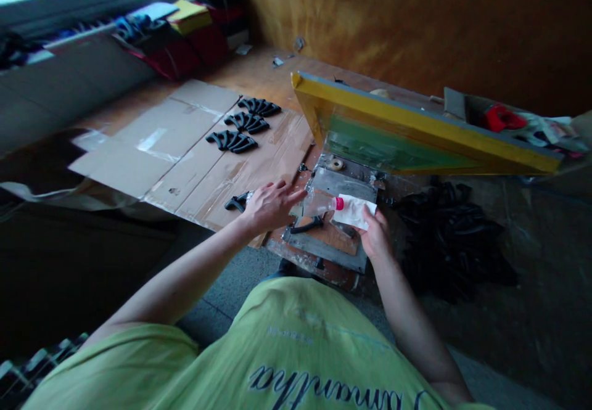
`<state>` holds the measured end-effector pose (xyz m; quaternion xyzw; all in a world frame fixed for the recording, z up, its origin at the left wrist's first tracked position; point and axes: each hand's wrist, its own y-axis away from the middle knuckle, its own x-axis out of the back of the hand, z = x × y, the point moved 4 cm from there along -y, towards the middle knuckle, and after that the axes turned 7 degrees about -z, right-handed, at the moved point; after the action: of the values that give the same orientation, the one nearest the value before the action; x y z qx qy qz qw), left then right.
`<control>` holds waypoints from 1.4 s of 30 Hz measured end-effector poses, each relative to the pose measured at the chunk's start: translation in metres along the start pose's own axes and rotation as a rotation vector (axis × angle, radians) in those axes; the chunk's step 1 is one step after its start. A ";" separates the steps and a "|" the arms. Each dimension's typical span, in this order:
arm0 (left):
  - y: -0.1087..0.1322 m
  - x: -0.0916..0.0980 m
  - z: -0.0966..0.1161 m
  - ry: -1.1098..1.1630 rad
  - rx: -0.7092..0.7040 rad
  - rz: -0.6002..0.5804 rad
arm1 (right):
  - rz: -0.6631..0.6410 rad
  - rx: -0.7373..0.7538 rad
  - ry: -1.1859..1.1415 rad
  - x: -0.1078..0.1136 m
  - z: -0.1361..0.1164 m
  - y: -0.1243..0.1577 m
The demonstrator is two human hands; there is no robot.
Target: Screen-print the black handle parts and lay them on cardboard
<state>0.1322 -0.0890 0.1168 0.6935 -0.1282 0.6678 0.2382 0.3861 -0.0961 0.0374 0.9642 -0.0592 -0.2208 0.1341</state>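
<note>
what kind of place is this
Likely a small screen-printing workshop: a yellow-framed screen is tilted up over a metal jig, black curved parts lie in groups on cardboard, and the left hand holds a bottle, the right hand a white cloth.

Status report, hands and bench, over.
Left hand gripping clear bottle, red cap at white cloth. Right hand holds cloth. Black part on jig beneath; yellow frame raised.

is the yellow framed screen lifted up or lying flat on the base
Lifted: the yellow-framed green mesh screen tilts up, its near edge clear of the grey metal base plate, which shows beneath it.
</note>
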 end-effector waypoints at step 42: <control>-0.050 -0.006 -0.060 0.203 -0.065 0.017 | -0.034 -0.096 -0.224 0.001 0.000 -0.019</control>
<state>0.1045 -0.0166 0.1030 0.6132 -0.1309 0.7319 0.2668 0.3877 -0.0782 0.0317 0.9268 -0.0467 -0.3321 0.1688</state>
